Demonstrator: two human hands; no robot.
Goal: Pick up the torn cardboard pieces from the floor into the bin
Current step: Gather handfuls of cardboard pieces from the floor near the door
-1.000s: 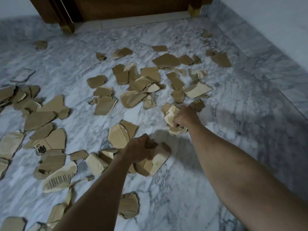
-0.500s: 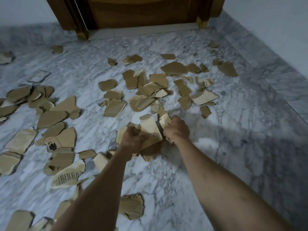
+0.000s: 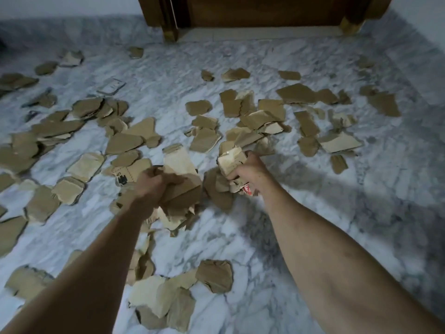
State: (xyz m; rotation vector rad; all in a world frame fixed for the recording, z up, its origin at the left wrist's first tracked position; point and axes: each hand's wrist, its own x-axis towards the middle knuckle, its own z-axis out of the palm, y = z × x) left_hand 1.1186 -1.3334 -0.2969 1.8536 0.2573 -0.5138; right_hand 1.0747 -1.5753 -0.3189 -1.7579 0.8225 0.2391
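Torn brown cardboard pieces lie scattered over the grey-white marble floor (image 3: 301, 237). My left hand (image 3: 154, 184) grips a bundle of cardboard pieces (image 3: 183, 186) at the middle of the view. Just to its right, my right hand (image 3: 250, 172) grips a second handful of cardboard pieces (image 3: 230, 161), with a red-printed scrap (image 3: 247, 189) sticking out under the fist. The two bundles sit close together above the floor. More loose pieces lie near my left forearm (image 3: 214, 276) and further back (image 3: 296, 92). No bin is in view.
A dark wooden door and frame (image 3: 260, 10) stand at the top. A raised marble skirting and white wall (image 3: 414, 32) run along the right. Dense cardboard litter covers the left side (image 3: 48, 136). A small white printed card (image 3: 112, 86) lies at the upper left.
Both hands have drawn together with their cardboard handfuls, then shifted slightly apart. The view has swung left, showing more litter on the left.
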